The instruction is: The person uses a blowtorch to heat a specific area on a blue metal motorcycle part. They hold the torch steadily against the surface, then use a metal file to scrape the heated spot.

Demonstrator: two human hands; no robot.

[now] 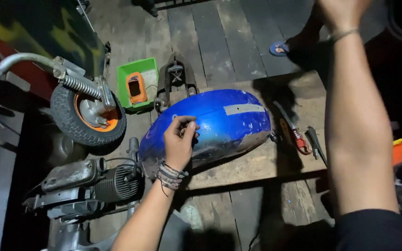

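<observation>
Head view, looking down at a plank floor (238,42) under dim light.

My left hand (180,139) rests on the blue panel (219,123), a rounded, scuffed body shell with a grey tape strip near its top. Fingers are curled in loosely, tips pinched toward the thumb at the panel's upper left edge; I cannot tell whether they actually grip anything or just touch the surface. Several cord bracelets sit on that wrist.

The panel lies on a pale board (261,162) set across the floor, roughly mid-frame, its narrow end toward the right.

My right arm reaches straight up the right side of the frame. Right hand (343,11) is cut off by the top edge, so I cannot say how open it is or what it holds. A thin band is on the wrist.

Just right of the panel, on the board: pliers (298,137) with red grips, and a dark tool beside them.

Behind the panel: a green tray (133,69) holding an orange meter (137,88), and next to it a black bracket part (175,76).

Left: small wheel (89,111) with orange hub, spring shock above it. Below it, a finned engine (94,183), just beside the panel's left end.

Top right: another person's foot in a blue sandal (280,48).
</observation>
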